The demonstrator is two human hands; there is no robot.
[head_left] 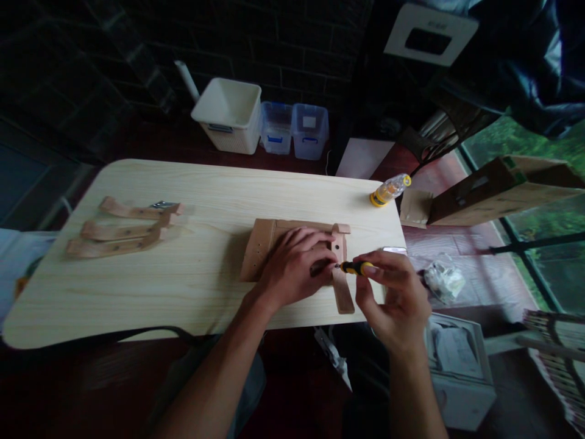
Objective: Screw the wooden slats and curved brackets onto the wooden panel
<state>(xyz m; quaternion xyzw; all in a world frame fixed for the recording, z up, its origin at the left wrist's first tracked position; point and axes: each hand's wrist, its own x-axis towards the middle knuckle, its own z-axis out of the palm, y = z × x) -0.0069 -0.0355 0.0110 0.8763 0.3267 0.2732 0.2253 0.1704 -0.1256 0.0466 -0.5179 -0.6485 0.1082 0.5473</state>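
Note:
My right hand [393,292] grips a small yellow-and-black screwdriver [355,267] between thumb and fingers. Its tip points left at a screw [337,266] in a curved brown wooden strip [342,294]. That strip lies across the right end of a brown wooden box-like piece [256,250] with small holes in its left side. My left hand [297,259] is bent over this piece and holds it, its fingertips at the strip close to the screw. The left palm hides much of the piece.
Several curved wooden strips [116,231] with metal screws [163,205] lie at the table's left. A clear bottle-shaped container [389,190] stands at the right back corner of the table [205,189]. Beyond are a white basket [233,122], two clear bins [309,131] and a cardboard box [484,189].

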